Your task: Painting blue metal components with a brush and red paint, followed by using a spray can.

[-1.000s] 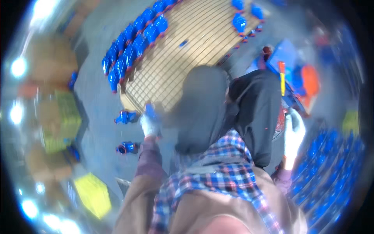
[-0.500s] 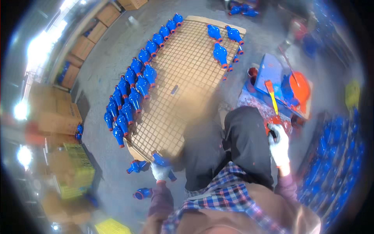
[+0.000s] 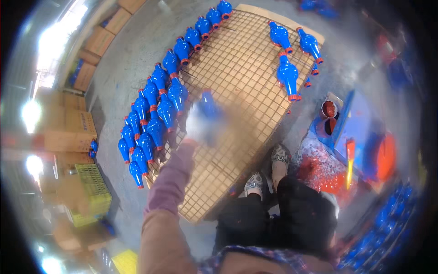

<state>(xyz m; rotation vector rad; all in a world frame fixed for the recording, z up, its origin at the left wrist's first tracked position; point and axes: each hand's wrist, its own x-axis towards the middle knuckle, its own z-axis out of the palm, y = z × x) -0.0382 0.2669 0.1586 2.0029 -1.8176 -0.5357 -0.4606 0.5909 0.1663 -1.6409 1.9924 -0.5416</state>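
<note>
My left hand [image 3: 198, 122], in a white glove, is closed on a blue valve body [image 3: 209, 105] with a red end, above the wire grid [image 3: 214, 59]. Motion blurs both the hand and the part. Left of them, several matching blue valve bodies [image 3: 156, 130] stand in slanting rows along the grid's edge. On the right part of the grid are three more blue valve bodies [image 3: 287, 75]. My right hand cannot be made out; my right leg and the blur beside it cover that area.
Beyond my shoes [image 3: 279, 157] lies a red-splattered sheet [image 3: 315, 166]. Near it are a yellow-handled paintbrush [image 3: 350, 166], cups of red paint [image 3: 329, 109] and an orange-red round container [image 3: 386, 156]. Many blue parts [image 3: 388, 223] fill the lower right. Cartons [image 3: 68, 128] and a yellow crate [image 3: 93, 187] stand left.
My left hand has risen from the grid's near left corner to above its middle, carrying the blue valve body. My right hand has dropped from sight. The whole view has shifted.
</note>
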